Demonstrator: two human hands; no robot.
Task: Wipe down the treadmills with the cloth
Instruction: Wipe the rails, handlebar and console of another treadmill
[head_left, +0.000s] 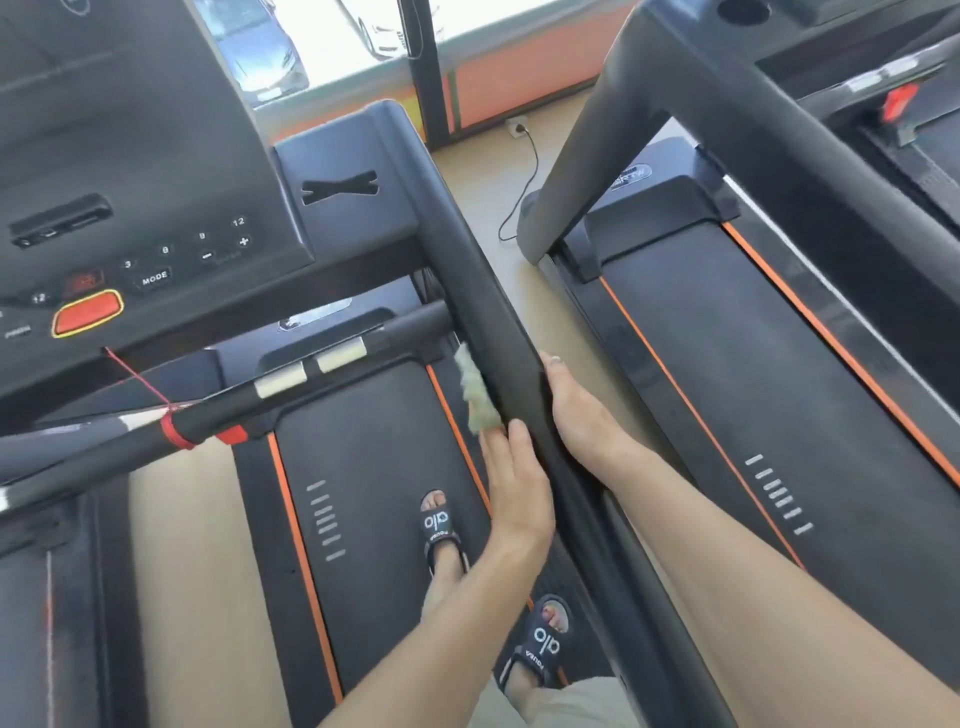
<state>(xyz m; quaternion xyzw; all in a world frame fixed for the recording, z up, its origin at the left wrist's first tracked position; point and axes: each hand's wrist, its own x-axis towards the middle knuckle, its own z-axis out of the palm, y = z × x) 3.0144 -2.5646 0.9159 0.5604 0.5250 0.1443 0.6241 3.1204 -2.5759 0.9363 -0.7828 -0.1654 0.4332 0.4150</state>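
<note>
I stand on the belt of a black treadmill (374, 467) with orange stripes. Its right handrail (488, 291) runs diagonally through the middle of the view. A pale, fluffy cloth (475, 389) lies against the rail's inner side. My left hand (517, 493) presses the cloth's near end against the rail with straight fingers. My right hand (579, 415) lies stretched along the rail's outer side, opposite the left hand; some of its fingers are hidden behind the rail.
The console (156, 249) with its red stop button (88, 312) is at upper left, and a front bar (291, 389) crosses below it. A second treadmill (727, 374) stands close on the right, its upright (587, 130) near the rail. A power cable (524, 176) lies on the floor between them.
</note>
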